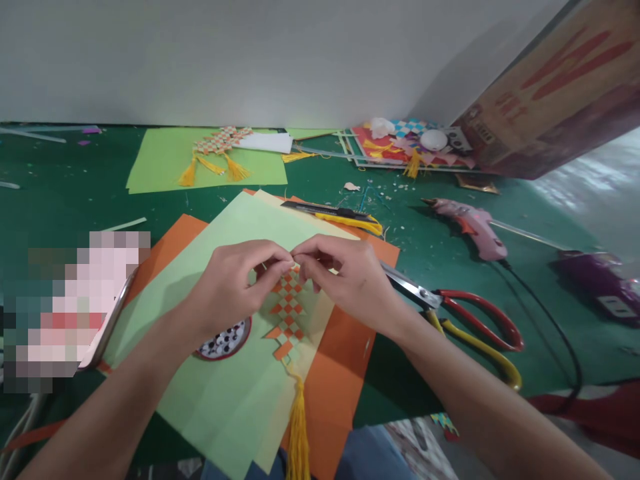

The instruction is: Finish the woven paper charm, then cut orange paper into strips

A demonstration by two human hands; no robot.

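Note:
A small woven paper ornament (287,313) in orange and light green lies on a light green sheet (220,373), with a yellow tassel (299,433) hanging from its lower tip. My left hand (233,283) and my right hand (345,273) meet at the ornament's top end. Both pinch there with thumb and fingers closed on its upper strips. A round tin of googly eyes (223,340) sits just under my left wrist. Orange paper (345,373) lies beneath the green sheet.
Red and yellow scissors (470,320) lie right of my right hand. A yellow utility knife (340,217) and a pink glue gun (473,227) with its black cord lie beyond. A finished ornament (217,150) rests on green paper at the back. A cardboard box (560,93) stands far right.

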